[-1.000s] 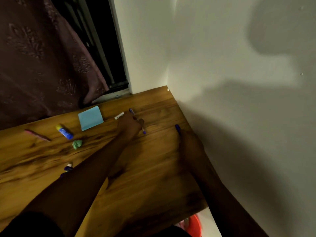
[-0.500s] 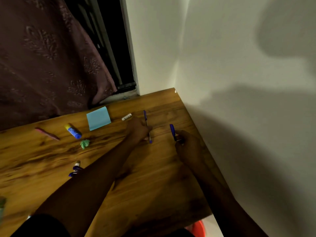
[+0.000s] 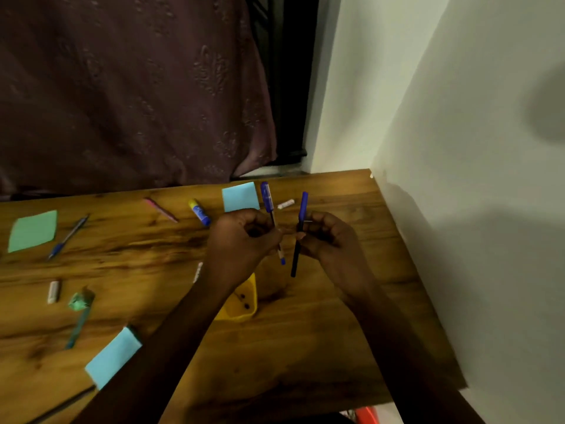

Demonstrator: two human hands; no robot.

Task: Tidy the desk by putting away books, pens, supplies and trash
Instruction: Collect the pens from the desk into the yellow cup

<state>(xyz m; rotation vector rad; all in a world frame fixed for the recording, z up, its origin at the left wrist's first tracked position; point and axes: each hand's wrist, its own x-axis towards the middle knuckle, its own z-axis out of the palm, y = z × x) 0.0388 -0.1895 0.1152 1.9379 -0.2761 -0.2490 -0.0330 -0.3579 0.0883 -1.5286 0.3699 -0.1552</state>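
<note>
My left hand [image 3: 241, 237] grips a pen with a blue cap [image 3: 267, 198], held upright above the wooden desk [image 3: 305, 347]. My right hand [image 3: 330, 240] grips a second, darker blue pen [image 3: 301, 209], also upright, a few centimetres to the right of the first. Both hands are raised side by side over a yellow pen holder [image 3: 241, 304], which my left forearm partly hides.
Scattered on the desk: blue sticky pads [image 3: 240, 195] [image 3: 113, 358], a green pad [image 3: 32, 229], a glue stick [image 3: 199, 212], a pink pencil [image 3: 160, 209], a pen [image 3: 67, 237], erasers [image 3: 286, 204] [image 3: 53, 291], crumpled green paper [image 3: 80, 299]. The wall bounds the right side; a red bin [image 3: 365, 415] sits below the edge.
Both hands have lifted their pens off the desk and brought them close together, upright. The view has shifted left, showing more of the desk and the yellow holder.
</note>
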